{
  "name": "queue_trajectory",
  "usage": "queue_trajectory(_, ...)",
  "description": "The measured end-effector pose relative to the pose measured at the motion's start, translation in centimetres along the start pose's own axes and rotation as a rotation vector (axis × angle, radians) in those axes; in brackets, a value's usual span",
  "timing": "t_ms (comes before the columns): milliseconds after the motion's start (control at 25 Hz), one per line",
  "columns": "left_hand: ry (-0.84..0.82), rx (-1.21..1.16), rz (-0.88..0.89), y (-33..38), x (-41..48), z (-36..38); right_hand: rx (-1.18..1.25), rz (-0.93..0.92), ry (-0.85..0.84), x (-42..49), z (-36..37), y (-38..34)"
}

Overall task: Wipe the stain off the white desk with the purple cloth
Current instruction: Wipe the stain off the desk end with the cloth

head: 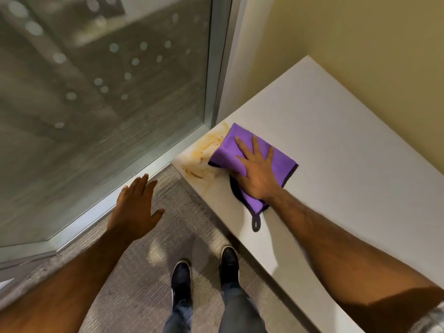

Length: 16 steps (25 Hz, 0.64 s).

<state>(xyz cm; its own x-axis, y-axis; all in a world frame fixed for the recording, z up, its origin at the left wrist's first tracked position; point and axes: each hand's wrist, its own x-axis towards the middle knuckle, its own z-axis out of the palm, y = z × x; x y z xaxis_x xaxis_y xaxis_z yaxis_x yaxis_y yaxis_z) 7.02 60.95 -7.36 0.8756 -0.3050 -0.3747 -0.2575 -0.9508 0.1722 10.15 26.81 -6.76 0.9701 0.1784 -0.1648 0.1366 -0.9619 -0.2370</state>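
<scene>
- Head view shows the right hand in the middle right of the frame, flat with the fingers spread, pressing down on the purple cloth; it does not pinch the cloth, it pins it to the white desk.
- Under the palm the cloth lies folded; its long axis goes from the upper left of the frame to the lower right, and a dark hanging loop trails off its lower end.
- Just beyond the fingertips, up and to the left in the frame, lies the stain: orange-brown smears on the desk corner, next to the glass panel. The upper left edge of the cloth touches the stain or slightly covers it.
- I judge that the coming stroke must go away from the wrist, toward the upper left of the frame, until the desk edge.
- Lower left of center, the left hand hovers open and empty above the carpet, off the desk; the right hand is clearly nearer to the stain.
</scene>
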Motion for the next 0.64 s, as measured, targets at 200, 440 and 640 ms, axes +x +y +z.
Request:
queue_trajectory(200, 0.005, -0.098, -0.061, -0.7, 0.4, 0.3, 0.053, 0.255, 0.133, -5.2, 0.6, 2.4)
queue_trajectory(440, 0.005, -0.125, -0.067, -1.0, 0.2, 1.0, -0.008, 0.296, 0.089, 2.1, -0.5, 0.8)
queue_trajectory(640, -0.020, -0.112, -0.084, -0.6, -0.2, 1.7, -0.089, -0.118, 0.060, -5.1, 1.1, 0.3)
